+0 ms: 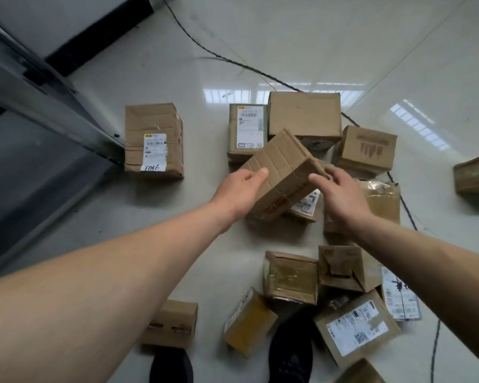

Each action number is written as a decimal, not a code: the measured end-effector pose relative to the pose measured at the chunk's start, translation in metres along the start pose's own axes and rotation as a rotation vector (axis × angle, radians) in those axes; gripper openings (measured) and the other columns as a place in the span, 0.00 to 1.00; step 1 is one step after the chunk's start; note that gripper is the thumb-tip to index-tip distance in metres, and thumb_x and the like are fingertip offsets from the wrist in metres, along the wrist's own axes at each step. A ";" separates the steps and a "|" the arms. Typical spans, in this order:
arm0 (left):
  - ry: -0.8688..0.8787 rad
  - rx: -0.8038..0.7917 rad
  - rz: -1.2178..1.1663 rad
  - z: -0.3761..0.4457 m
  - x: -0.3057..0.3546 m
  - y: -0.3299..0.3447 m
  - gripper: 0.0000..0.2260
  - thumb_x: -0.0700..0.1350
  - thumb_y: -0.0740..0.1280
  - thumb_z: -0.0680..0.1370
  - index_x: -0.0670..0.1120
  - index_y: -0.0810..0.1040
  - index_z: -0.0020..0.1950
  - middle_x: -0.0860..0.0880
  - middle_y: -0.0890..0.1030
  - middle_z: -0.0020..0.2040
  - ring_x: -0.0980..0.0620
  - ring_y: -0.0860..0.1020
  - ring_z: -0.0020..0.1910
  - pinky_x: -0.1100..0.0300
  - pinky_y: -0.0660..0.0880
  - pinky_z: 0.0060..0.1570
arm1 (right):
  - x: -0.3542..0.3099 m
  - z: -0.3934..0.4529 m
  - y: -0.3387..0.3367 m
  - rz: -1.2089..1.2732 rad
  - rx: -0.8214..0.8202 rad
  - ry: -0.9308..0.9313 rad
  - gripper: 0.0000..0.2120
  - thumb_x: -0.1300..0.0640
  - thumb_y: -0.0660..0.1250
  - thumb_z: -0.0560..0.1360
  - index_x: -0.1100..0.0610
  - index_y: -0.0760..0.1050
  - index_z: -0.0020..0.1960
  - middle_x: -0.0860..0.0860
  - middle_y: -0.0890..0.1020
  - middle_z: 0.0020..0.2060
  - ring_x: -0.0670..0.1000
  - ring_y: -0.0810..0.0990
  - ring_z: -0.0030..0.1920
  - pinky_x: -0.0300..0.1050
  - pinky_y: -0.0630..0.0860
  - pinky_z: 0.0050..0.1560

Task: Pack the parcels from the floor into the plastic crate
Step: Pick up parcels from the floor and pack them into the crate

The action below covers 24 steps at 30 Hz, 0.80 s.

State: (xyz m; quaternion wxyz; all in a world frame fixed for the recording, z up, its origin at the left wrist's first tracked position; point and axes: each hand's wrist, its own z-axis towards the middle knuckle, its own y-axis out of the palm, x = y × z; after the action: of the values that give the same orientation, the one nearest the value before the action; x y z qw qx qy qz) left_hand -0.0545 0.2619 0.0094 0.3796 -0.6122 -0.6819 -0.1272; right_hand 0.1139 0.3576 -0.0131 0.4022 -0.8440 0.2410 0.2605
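The person holds one long cardboard parcel between both hands, above the floor and above the other parcels that lie around. The parcel is tilted: its long axis runs from the near side, low, up to the far right, so its far end points toward the big plain box behind it. The left hand is on the left long side; its thumb lies on the top face and the other fingers are hidden under the parcel, so they seem curled round the edge. The right hand is at the right end of the parcel; its fingers bend round that corner and touch it, though how firmly they clamp cannot be told.

Both hands are at about the same distance from the parcel's middle, one on each side, so the parcel lies between them and not in front of them. The plastic crate is not visible in this view. A grey metal frame stands at the left, and it is not clear if the crate is near it. The carrying move probably needs a turn of the body, with the long axis kept level so that the parcel does not slip out toward the low near end.

A labelled box stands apart at the left, and a black cable crosses the floor behind.
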 end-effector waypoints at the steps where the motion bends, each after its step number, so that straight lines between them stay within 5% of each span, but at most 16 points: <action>1: -0.012 -0.009 -0.045 0.010 -0.003 0.006 0.13 0.57 0.57 0.82 0.51 0.75 0.50 0.49 0.78 0.54 0.48 0.75 0.54 0.53 0.73 0.58 | 0.006 0.012 0.004 0.014 0.015 0.002 0.27 0.43 0.64 0.79 0.50 0.66 0.75 0.50 0.74 0.69 0.52 0.73 0.65 0.53 0.69 0.64; 4: -0.037 -0.060 -0.127 0.034 -0.015 0.024 0.17 0.59 0.55 0.82 0.53 0.75 0.63 0.50 0.76 0.63 0.49 0.73 0.60 0.52 0.69 0.63 | 0.021 0.042 0.016 0.118 0.013 0.045 0.30 0.41 0.62 0.79 0.50 0.64 0.77 0.50 0.70 0.73 0.54 0.68 0.72 0.54 0.64 0.70; 7: -0.071 -0.142 -0.172 0.047 -0.028 0.035 0.25 0.63 0.53 0.82 0.54 0.65 0.76 0.51 0.69 0.73 0.48 0.67 0.72 0.50 0.62 0.69 | 0.030 0.056 0.029 0.247 0.027 0.082 0.25 0.39 0.61 0.79 0.50 0.72 0.71 0.47 0.77 0.63 0.51 0.72 0.65 0.51 0.67 0.65; 9: -0.153 -0.176 -0.232 0.050 -0.040 0.034 0.26 0.66 0.53 0.80 0.57 0.64 0.75 0.50 0.72 0.70 0.46 0.70 0.69 0.50 0.66 0.66 | 0.031 0.049 0.037 0.307 0.082 0.092 0.19 0.41 0.61 0.80 0.51 0.78 0.61 0.44 0.79 0.51 0.50 0.76 0.56 0.49 0.71 0.58; 11: -0.268 -0.175 -0.303 0.040 -0.055 0.028 0.24 0.68 0.52 0.79 0.59 0.66 0.71 0.50 0.77 0.59 0.49 0.76 0.54 0.54 0.72 0.54 | 0.031 0.025 0.050 0.228 0.088 0.007 0.17 0.42 0.62 0.79 0.53 0.80 0.44 0.47 0.80 0.41 0.48 0.77 0.45 0.43 0.72 0.46; 13: -0.368 -0.162 -0.353 0.027 -0.079 0.021 0.27 0.70 0.50 0.78 0.57 0.69 0.69 0.49 0.78 0.56 0.47 0.76 0.54 0.48 0.69 0.59 | 0.036 -0.008 0.070 0.156 -0.002 -0.087 0.22 0.39 0.62 0.76 0.53 0.77 0.33 0.53 0.81 0.35 0.53 0.77 0.38 0.46 0.71 0.42; 16: -0.476 -0.058 -0.437 0.008 -0.121 0.006 0.24 0.69 0.53 0.77 0.56 0.73 0.63 0.50 0.81 0.55 0.45 0.76 0.58 0.38 0.62 0.66 | 0.049 -0.046 0.100 0.123 -0.109 -0.063 0.21 0.38 0.64 0.74 0.56 0.76 0.38 0.53 0.80 0.36 0.55 0.78 0.41 0.49 0.73 0.43; 19: -0.513 0.099 -0.329 0.002 -0.154 -0.005 0.26 0.58 0.63 0.79 0.51 0.63 0.74 0.47 0.75 0.67 0.44 0.74 0.64 0.40 0.68 0.65 | 0.062 -0.056 0.126 0.162 -0.165 0.035 0.12 0.43 0.67 0.76 0.51 0.77 0.45 0.49 0.82 0.41 0.52 0.81 0.46 0.53 0.78 0.50; 21: -0.506 0.194 -0.237 0.002 -0.167 -0.009 0.29 0.50 0.65 0.80 0.53 0.56 0.78 0.46 0.69 0.74 0.42 0.71 0.68 0.40 0.69 0.66 | 0.065 -0.057 0.141 0.204 -0.206 0.086 0.17 0.37 0.67 0.72 0.50 0.79 0.50 0.47 0.84 0.46 0.50 0.81 0.50 0.57 0.79 0.55; 24: -0.453 0.331 -0.159 0.006 -0.179 -0.018 0.27 0.42 0.63 0.79 0.53 0.60 0.77 0.49 0.71 0.71 0.45 0.71 0.68 0.46 0.70 0.67 | 0.068 -0.053 0.156 0.153 -0.220 0.107 0.19 0.41 0.67 0.74 0.52 0.80 0.58 0.49 0.84 0.53 0.51 0.81 0.55 0.52 0.77 0.59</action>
State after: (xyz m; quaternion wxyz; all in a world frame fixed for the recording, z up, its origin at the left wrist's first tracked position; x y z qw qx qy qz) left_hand -0.0805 0.1295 -0.1097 0.3012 -0.4995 -0.8065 0.0962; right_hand 0.0817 0.2135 -0.1141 0.2727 -0.8748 0.2957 0.2700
